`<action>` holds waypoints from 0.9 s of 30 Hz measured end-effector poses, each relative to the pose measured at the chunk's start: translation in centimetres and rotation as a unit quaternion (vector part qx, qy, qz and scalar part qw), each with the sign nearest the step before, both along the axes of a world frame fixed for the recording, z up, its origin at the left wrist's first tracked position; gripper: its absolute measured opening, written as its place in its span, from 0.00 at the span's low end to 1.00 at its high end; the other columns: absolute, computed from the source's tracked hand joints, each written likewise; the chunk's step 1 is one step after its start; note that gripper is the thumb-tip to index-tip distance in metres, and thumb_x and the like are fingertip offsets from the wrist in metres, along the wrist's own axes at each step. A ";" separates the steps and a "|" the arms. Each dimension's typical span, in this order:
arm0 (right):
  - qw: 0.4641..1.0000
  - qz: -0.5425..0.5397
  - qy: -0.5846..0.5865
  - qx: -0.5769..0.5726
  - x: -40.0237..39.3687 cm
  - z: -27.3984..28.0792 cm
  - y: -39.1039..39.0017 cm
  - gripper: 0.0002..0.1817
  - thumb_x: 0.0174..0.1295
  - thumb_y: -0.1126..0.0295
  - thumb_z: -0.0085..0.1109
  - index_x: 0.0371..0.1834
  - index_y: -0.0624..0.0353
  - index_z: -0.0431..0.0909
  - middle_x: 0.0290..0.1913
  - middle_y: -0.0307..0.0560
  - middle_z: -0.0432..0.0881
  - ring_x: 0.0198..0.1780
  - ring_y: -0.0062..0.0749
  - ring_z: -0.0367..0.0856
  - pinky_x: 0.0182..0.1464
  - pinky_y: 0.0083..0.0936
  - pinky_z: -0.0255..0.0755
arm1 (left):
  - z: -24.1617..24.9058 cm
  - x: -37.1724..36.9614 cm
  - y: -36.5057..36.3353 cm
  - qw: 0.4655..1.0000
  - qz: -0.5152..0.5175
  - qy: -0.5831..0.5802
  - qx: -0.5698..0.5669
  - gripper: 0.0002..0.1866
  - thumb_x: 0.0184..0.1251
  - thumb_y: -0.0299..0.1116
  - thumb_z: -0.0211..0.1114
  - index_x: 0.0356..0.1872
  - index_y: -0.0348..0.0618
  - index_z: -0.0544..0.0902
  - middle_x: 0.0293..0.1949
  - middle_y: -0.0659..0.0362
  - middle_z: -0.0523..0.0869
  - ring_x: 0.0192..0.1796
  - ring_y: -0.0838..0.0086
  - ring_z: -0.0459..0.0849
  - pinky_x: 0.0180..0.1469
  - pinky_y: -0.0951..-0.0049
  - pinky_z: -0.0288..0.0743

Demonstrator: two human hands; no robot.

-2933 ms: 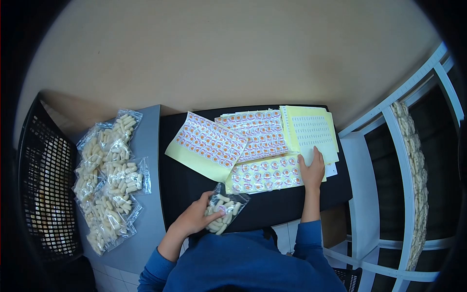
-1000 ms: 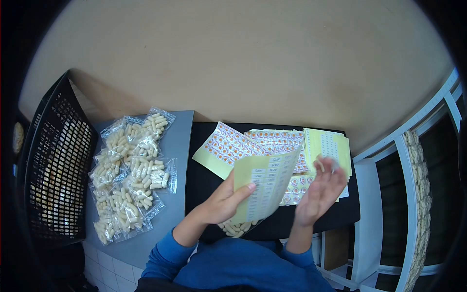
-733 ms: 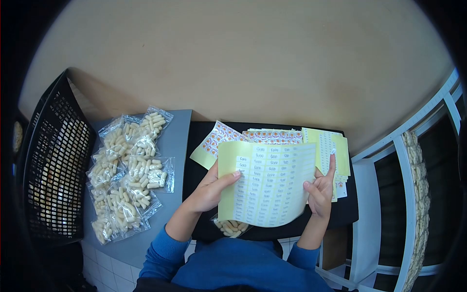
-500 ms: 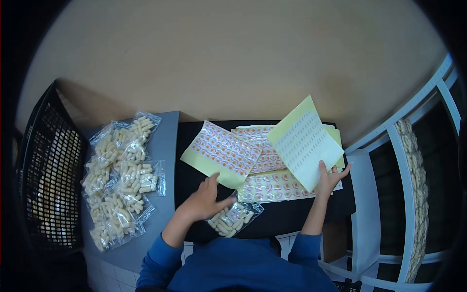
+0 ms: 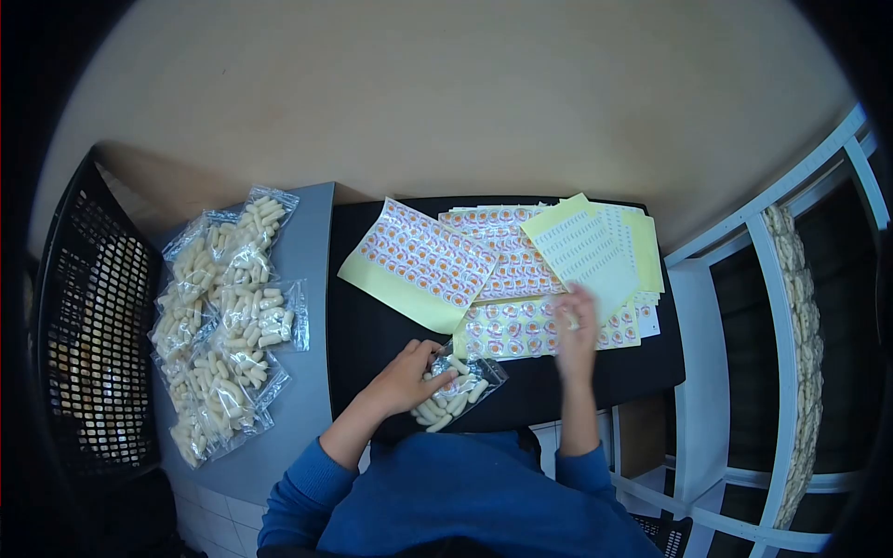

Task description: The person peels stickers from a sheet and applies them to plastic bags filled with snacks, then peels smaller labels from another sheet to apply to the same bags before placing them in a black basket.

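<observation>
Black counter [image 5: 358, 349], bearing sheets. Grey counter [image 5: 313, 242], at its left edge, bearing clear bags [image 5: 228, 312] of pale pieces. Black mesh basket [image 5: 102, 339], beyond the bags. Round-sticker sheets [image 5: 423, 256], orange-centred, lettering too small to read. Small-label sheet [image 5: 595, 260], rows of print illegible, toward the far right corner. Left hand [image 5: 400, 379]: gripping the filled bag [image 5: 458, 395] at the near edge. Right hand [image 5: 575, 325]: blurred over the stickers, grip cannot be told.

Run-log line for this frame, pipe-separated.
left hand: on clear bag of pale pieces | right hand: blurred, over sticker sheets, grip unclear | more filled bags: on grey table
</observation>
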State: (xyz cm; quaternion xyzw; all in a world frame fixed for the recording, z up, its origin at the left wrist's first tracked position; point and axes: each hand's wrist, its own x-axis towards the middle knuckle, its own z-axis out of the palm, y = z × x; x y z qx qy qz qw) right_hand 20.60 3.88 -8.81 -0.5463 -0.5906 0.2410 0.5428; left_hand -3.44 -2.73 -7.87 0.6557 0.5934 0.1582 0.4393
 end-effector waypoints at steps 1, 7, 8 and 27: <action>0.998 0.054 -0.007 -0.031 -1.9 0.4 -1.5 0.02 0.49 0.74 0.58 0.25 0.60 0.76 0.44 0.49 0.71 0.54 0.39 0.67 0.57 0.32 0.57 | -0.1 0.3 0.2 1.000 -0.001 0.000 -0.001 0.23 0.57 0.43 0.61 0.47 0.35 0.71 0.35 0.53 0.73 0.35 0.70 0.74 0.40 0.73 0.70; 0.982 0.095 0.085 -0.141 -6.5 0.1 -5.9 0.03 0.48 0.72 0.61 0.25 0.57 0.78 0.49 0.48 0.71 0.55 0.40 0.65 0.57 0.33 0.57 | 0.8 0.8 0.6 0.987 0.027 -0.128 -0.090 0.12 0.63 0.34 0.56 0.37 0.35 0.68 0.33 0.55 0.78 0.35 0.76 0.77 0.39 0.76 0.71; 0.992 0.065 0.029 -0.104 -6.7 0.6 -6.1 0.03 0.48 0.71 0.62 0.25 0.56 0.78 0.51 0.47 0.70 0.57 0.40 0.63 0.58 0.35 0.54 | 0.6 1.0 0.3 0.979 0.046 -0.195 -0.036 0.10 0.63 0.32 0.55 0.37 0.35 0.67 0.34 0.54 0.78 0.32 0.78 0.75 0.35 0.76 0.70; 0.996 0.046 -0.025 -0.078 -8.8 1.0 -6.0 0.04 0.49 0.66 0.63 0.24 0.53 0.80 0.64 0.47 0.59 0.67 0.52 0.43 0.64 0.49 0.35 | 1.3 1.6 -0.4 0.918 0.099 -0.384 0.011 0.12 0.62 0.23 0.51 0.46 0.33 0.71 0.41 0.53 0.79 0.46 0.76 0.77 0.47 0.75 0.73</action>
